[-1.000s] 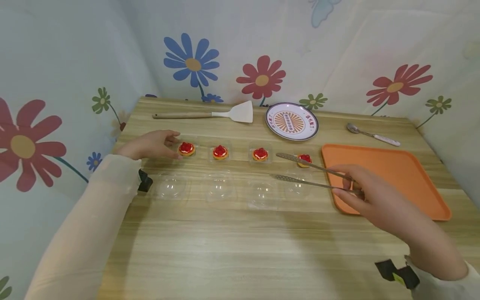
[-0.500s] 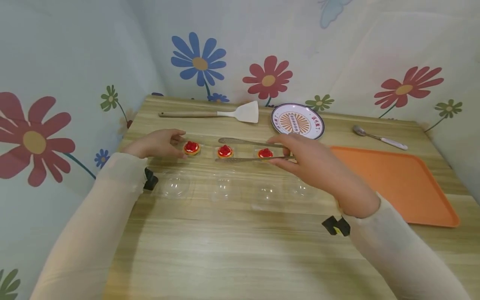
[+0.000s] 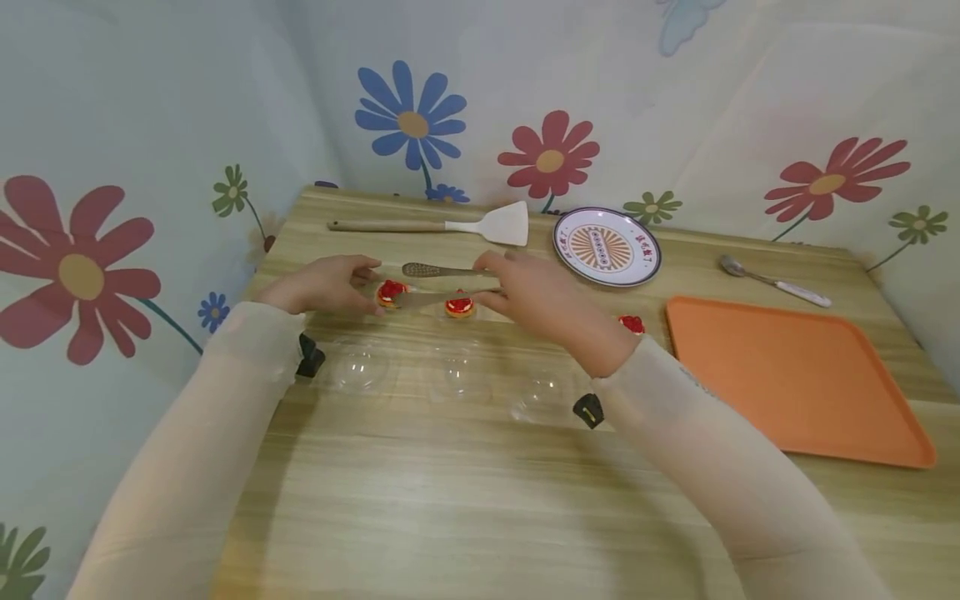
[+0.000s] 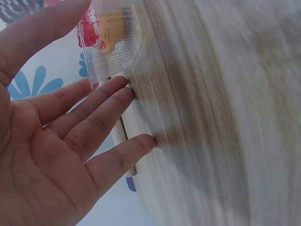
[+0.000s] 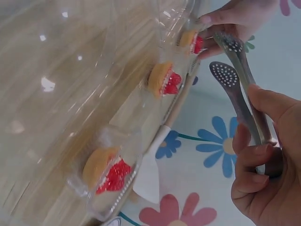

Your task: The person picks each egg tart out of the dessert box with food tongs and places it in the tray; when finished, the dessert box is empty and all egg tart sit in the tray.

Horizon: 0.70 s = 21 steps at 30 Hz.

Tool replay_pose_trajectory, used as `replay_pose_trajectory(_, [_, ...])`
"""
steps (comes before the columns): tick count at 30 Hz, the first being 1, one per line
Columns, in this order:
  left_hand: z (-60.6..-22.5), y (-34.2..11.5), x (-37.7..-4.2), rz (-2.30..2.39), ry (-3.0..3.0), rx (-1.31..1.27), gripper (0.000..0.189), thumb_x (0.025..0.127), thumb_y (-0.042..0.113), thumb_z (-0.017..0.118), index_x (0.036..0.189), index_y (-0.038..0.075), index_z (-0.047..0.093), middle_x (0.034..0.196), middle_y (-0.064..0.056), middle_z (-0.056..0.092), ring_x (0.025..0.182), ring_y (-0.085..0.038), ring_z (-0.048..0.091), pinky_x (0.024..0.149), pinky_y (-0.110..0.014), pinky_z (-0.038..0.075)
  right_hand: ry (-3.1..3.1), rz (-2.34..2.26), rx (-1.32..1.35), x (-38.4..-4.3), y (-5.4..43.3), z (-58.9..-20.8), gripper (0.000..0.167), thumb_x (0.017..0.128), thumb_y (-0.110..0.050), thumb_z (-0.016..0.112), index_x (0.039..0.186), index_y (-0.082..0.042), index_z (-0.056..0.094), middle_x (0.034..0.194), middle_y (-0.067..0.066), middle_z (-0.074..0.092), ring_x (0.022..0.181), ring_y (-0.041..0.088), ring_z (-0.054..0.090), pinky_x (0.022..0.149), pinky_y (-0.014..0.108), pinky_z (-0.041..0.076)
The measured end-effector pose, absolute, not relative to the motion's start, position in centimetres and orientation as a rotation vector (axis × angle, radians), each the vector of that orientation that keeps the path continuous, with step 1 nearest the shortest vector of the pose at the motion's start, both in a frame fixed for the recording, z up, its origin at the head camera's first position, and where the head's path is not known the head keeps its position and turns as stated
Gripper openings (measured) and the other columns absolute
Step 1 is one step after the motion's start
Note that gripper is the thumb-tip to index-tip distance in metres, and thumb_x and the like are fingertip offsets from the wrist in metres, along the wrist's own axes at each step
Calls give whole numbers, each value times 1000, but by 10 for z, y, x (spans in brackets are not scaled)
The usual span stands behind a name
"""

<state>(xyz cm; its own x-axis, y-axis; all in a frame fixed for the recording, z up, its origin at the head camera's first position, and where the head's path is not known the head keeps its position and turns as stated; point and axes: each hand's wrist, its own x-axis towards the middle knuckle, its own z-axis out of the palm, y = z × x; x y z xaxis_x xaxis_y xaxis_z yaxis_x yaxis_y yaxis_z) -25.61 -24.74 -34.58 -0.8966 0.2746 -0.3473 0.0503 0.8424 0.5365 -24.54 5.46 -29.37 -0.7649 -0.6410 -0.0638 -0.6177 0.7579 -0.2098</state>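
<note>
Gripped in my right hand (image 3: 555,304) is a pair of metal tongs (image 3: 427,270) with perforated tips. Its parted arms reach left over the second strawberry tart (image 3: 460,306) to the leftmost tart (image 3: 392,293). My left hand (image 3: 330,283) is beside that leftmost tart. In the left wrist view, its thumb and straight forefinger lie along the sides of the clear plastic box (image 4: 110,63), the other fingers spread by the table. A third tart (image 5: 110,174) shows in the right wrist view but hides behind my right hand in the head view. The fourth (image 3: 632,323) peeks past my wrist.
Clear domed lids (image 3: 362,367) of the boxes lie towards me. At the back are a white-headed spatula (image 3: 502,225) and a patterned plate (image 3: 607,247). An orange tray (image 3: 795,375) and a spoon (image 3: 776,281) are on the right. Flowered cloth borders the table (image 3: 420,500).
My right hand has carried the tongs leftward from beside the orange tray, over the tarts, to the leftmost one. The left hand has stayed beside that tart. The head view has shifted slightly.
</note>
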Motion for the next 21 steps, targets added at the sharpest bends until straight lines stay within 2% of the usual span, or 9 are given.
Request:
replay_pose_trajectory(4, [-347, -247, -256, 754, 2608, 241, 85, 87, 27, 76, 152, -2, 30, 149, -23, 43, 138, -41, 38, 112, -56, 31, 2837, -212, -996, -252, 40, -300, 46, 99, -38, 60, 136, -11, 54, 123, 10, 63, 111, 26, 61, 96, 43, 49])
replay_pose_trajectory(11, [-349, -245, -257, 744, 2627, 231, 84, 87, 27, 76, 151, -2, 32, 148, -23, 44, 137, -41, 39, 112, -57, 30, 2827, -175, -922, -255, 23, -306, 44, 98, -39, 61, 133, -13, 55, 116, 9, 63, 105, 26, 61, 89, 45, 51])
replay_pose_trajectory(21, [-348, -243, -254, 749, 2622, 210, 82, 88, 25, 75, 151, -2, 31, 150, -23, 42, 138, -41, 37, 113, -56, 30, 2862, -33, -952, -253, 7, -308, 35, 99, -37, 60, 121, -10, 56, 105, 10, 63, 100, 28, 62, 81, 47, 54])
